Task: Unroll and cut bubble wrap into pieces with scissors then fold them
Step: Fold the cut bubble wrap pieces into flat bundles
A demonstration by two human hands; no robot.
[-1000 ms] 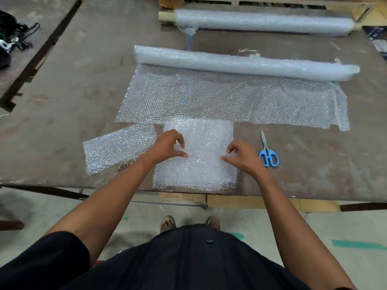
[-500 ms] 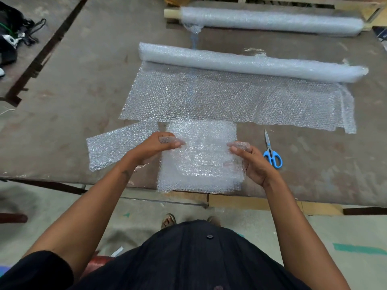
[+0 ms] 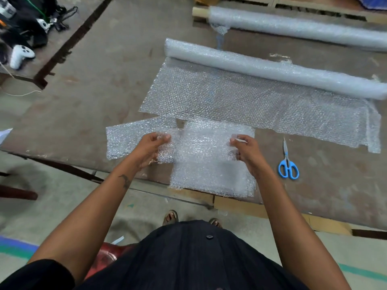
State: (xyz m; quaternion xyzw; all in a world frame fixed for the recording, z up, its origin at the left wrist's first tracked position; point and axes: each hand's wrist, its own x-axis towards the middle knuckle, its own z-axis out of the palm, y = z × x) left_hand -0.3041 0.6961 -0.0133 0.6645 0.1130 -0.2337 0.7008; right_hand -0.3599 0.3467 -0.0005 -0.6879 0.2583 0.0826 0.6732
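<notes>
Pinching one cut bubble wrap piece [image 3: 201,151] by its edges with left hand [image 3: 149,148] and right hand [image 3: 247,152], lifting it over a folded stack [image 3: 211,181] at the counter [image 3: 83,84] edge, among two rolls, one strip [image 3: 129,139], one scissors [image 3: 288,164].
</notes>
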